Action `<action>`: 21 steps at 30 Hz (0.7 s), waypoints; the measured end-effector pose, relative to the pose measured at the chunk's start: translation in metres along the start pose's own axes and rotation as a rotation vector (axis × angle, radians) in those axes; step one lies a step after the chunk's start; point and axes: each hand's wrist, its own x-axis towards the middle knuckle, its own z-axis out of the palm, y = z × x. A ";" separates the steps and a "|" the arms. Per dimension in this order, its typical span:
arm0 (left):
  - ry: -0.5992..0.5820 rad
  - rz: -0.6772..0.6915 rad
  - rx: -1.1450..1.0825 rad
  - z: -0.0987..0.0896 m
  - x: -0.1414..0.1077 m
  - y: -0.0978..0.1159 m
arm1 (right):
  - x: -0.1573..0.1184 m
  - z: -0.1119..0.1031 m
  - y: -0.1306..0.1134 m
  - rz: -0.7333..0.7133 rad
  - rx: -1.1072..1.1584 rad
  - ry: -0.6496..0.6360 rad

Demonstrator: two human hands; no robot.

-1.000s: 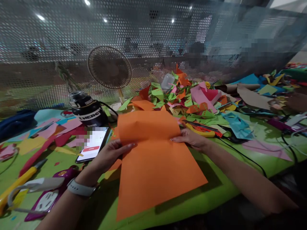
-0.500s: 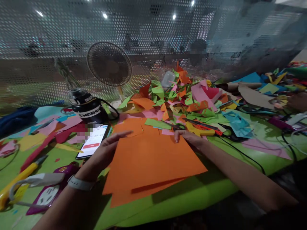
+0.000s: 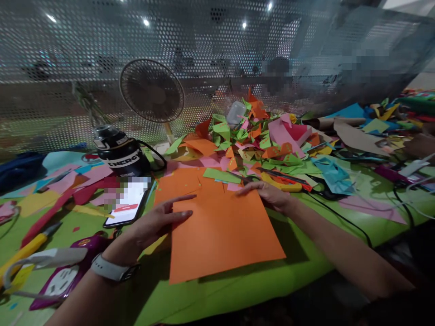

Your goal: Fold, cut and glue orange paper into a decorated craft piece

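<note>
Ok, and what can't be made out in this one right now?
In the head view:
Sheet: its underside, turned away from the camera.
Left hand: some fingers, hidden by the hand itself or the sheet.
Phone: part of its screen, covered by pixel blocks.
Yellow tool: its handle's end, cut off by the left edge.
Mesh: shapes behind it, too dim and blurred.

squat black bottle with a carry loop: "energy", dark capitals on its curved white band; smaller print below it unreadable; black-edged phone with a lit white screen: lettering on its red bar too blurred; purple plastic power strip with white socket face: yellow emblem, illegible
</note>
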 end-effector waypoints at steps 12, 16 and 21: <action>0.116 0.217 0.079 -0.004 0.006 -0.002 | -0.001 0.007 -0.001 0.083 0.069 0.128; 0.132 0.203 0.036 -0.003 0.007 -0.002 | 0.004 0.007 0.003 0.070 -0.029 0.175; 0.243 0.130 -0.073 -0.004 0.013 -0.008 | 0.009 0.004 0.008 -0.015 -0.019 0.220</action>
